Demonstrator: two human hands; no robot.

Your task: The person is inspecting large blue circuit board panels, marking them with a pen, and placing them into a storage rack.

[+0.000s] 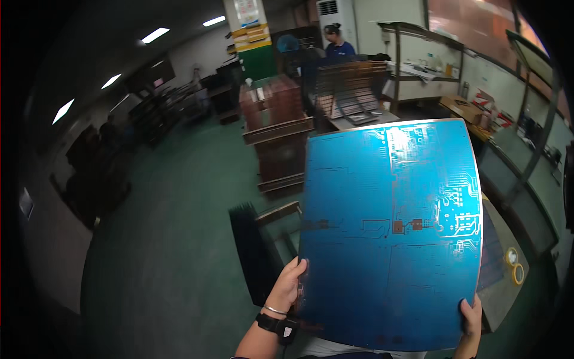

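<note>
A large blue circuit board panel (353, 275) with copper-coloured traces is held up in front of me, tilted so that light glares off its upper part. My left hand (289, 281) grips its left edge near the lower corner, thumb on the face and fingers mostly behind. On the lower right edge, my right hand (472, 316) holds the panel in the same way, its fingers largely hidden behind. A bracelet and a black band with a small device (278, 326) are on my left wrist.
Beyond the panel stand a stack of reddish-brown boards (272, 107) and a rack of panels (350, 90), with a person (339, 45) behind. A table (505, 287) at right carries tape rolls (518, 274). A dark chair-like frame (254, 251) stands left of the panel.
</note>
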